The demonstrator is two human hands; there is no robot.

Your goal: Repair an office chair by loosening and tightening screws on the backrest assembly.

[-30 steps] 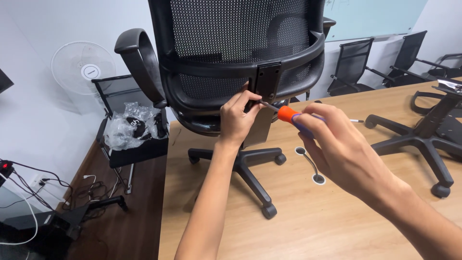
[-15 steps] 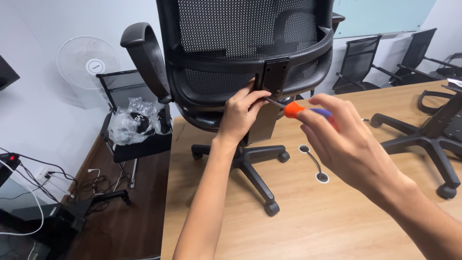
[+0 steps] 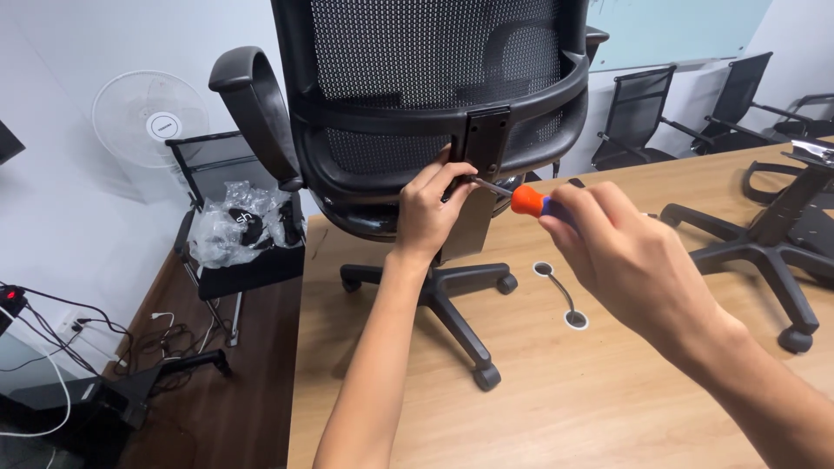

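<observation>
**Driving a screwdriver into the back bracket of a chair**

Resting far off to the left of the left hand, a white fan (image 3: 149, 122) stands against the wall, with a small dark chair (image 3: 228, 260) below it carrying clear plastic bags (image 3: 234, 227). Cables (image 3: 52, 347) lie on the floor beneath. Nearer to that hand, the curved black armrest (image 3: 256, 108) of the mesh office chair (image 3: 434, 78) rises just to its upper left.

The left hand (image 3: 426, 217) is closed around the vertical back bracket (image 3: 482, 165) of the mesh chair, fingers curled against its edge, touching the metal shaft where it meets the bracket. Below this hand, the chair's 5-legged wheeled base (image 3: 452, 300) sits on the wooden table (image 3: 539, 408).

Just right of the left hand, the screwdriver (image 3: 521, 198) points leftward into the bracket. The right hand (image 3: 625, 252) is clenched around its orange and blue handle, with only the orange collar and the shaft showing. Below that hand, a cable slot (image 3: 560, 293) is cut into the table. Further right, a second wheeled base (image 3: 764, 252) lies on the tabletop, and more black chairs (image 3: 686, 113) stand behind.
</observation>
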